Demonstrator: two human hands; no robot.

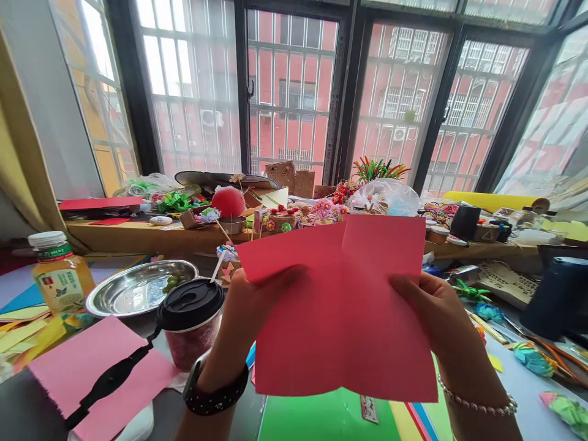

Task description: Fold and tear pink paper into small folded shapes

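Item one — red paper sheet (340, 306), held up in front of me over the cluttered table (528, 404), a centre crease running top to bottom. My left hand (250, 306) pinches its left edge, thumb on the near face and fingers hidden behind. My right hand (436, 309) pinches the right edge the same way. Both hands are closed on the paper, neither spread.

Handling, as I judge it: light, thin, limp enough to sag if gripped at one corner only; creases readily and would tear under a hard pull. Best taken at opposite edges near mid-height, as now, with a soft pinch.

Placed relative to the red sheet:
- Coffee cup (190, 318) with black lid — just left of it, beside my left wrist.
- Steel bowl (138, 286) — further left, beyond the cup.
- Bottle of yellow drink (59, 272) — far left.
- Pink paper (92, 367) with a black strip across it — lower left.
- Green sheet (321, 419) — directly below.
- Clear plastic bag (386, 196) and assorted craft flowers — behind, on the windowsill.
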